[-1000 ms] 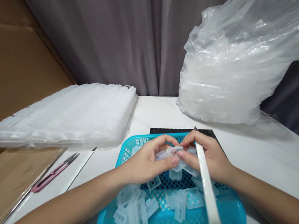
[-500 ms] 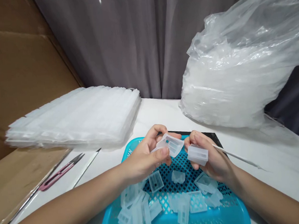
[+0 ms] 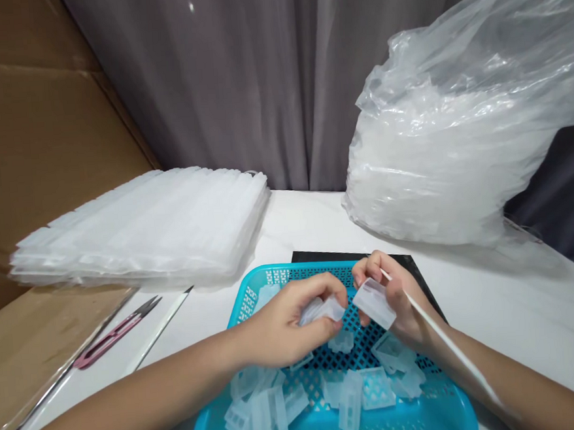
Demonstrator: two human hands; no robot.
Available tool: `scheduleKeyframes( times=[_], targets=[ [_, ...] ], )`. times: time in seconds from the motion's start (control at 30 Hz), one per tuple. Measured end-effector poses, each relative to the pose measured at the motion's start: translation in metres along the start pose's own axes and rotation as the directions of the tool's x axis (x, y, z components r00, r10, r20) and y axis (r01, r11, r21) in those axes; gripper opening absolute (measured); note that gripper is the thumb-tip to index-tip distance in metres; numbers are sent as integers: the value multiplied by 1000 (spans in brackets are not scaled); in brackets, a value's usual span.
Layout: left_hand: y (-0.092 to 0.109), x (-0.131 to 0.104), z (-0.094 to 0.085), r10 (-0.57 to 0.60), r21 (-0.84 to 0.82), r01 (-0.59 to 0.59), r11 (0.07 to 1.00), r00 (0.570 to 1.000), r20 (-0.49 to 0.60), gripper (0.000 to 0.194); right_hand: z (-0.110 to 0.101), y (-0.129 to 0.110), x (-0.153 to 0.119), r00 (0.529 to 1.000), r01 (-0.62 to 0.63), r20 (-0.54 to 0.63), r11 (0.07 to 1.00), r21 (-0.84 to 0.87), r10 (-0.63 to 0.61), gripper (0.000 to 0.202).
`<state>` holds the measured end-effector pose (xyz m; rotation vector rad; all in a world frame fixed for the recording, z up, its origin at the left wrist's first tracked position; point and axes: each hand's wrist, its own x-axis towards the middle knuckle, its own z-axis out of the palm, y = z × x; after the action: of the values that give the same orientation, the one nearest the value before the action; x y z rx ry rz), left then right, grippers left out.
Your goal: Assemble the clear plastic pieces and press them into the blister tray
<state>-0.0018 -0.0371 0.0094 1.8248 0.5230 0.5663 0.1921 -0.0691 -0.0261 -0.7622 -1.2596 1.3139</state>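
Over a blue plastic basket [image 3: 331, 428], my left hand [image 3: 299, 319] is closed around translucent plastic pieces [image 3: 322, 309], partly hidden by the fingers. Close on its right, my right hand [image 3: 396, 299] grips a small translucent plastic box [image 3: 374, 303] by its far end. A thin white stick [image 3: 437, 329] with a pointed tip also sits in the right hand and slants back across the wrist. Several similar translucent pieces [image 3: 269, 416] lie loose in the basket, at its left, middle and right.
A flat stack of translucent plastic sheets [image 3: 145, 225] lies back left. Back right stands a large clear bag [image 3: 426, 166] full of white pieces. Pink thread snips [image 3: 113, 335] and a thin pointed rod [image 3: 162, 328] lie left, beside cardboard [image 3: 54, 336]. A black board [image 3: 314, 256] shows behind the basket.
My left hand has turned over and closed more around its pieces, moving slightly lower. My right hand has tilted its box, and the white stick has swung from pointing right to pointing down toward me.
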Motion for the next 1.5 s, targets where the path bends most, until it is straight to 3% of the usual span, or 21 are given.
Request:
scheduleKeyframes(
  times=[0.13, 0.27, 0.47, 0.67, 0.73, 0.83, 0.93, 1.03, 1.17, 1.3, 1.5],
  targets=[
    [0, 3, -1, -164, 14, 164, 986, 983, 85, 39, 3, -3, 0, 974, 210, -40, 956, -204, -223, 64],
    [-4, 5, -1, -257, -44, 268, 962, 951, 173, 56, 2, 0, -5, 916, 371, 28, 816, -443, -401, 65],
    [-3, 5, -2, -232, -37, 251, 967, 935, 269, 54, 6, 0, -11, 823, 515, 146, 615, -597, -548, 68],
    [-4, 6, -1, -211, 26, 210, 977, 959, 191, 38, 13, -9, -11, 720, 626, 267, 433, -649, -640, 64],
    [-2, 7, -1, -209, 16, 209, 978, 963, 173, 29, 14, -9, -12, 722, 616, 231, 454, -643, -652, 64],
    [2, 8, 0, -210, -24, 215, 976, 969, 127, 22, 11, -6, -13, 758, 533, 68, 558, -636, -648, 64],
    [3, 9, 1, -270, -120, 277, 953, 960, 69, 25, 6, -4, -10, 808, 429, -99, 694, -578, -581, 62],
    [-2, 9, 0, -316, -217, 310, 926, 949, 7, 32, 0, -2, -5, 850, 359, -190, 805, -472, -491, 58],
    [-10, 8, -3, -319, -235, 295, 926, 946, -67, 36, -2, -1, -1, 886, 321, -214, 876, -359, -412, 51],
    [-11, 8, -4, -286, -215, 264, 940, 956, -74, 36, -1, -1, -1, 922, 283, -204, 933, -223, -328, 44],
    [-9, 9, -4, -260, -212, 243, 947, 964, -58, 35, -2, -3, -1, 976, 61, -209, 998, -15, -62, 23]
  ],
)
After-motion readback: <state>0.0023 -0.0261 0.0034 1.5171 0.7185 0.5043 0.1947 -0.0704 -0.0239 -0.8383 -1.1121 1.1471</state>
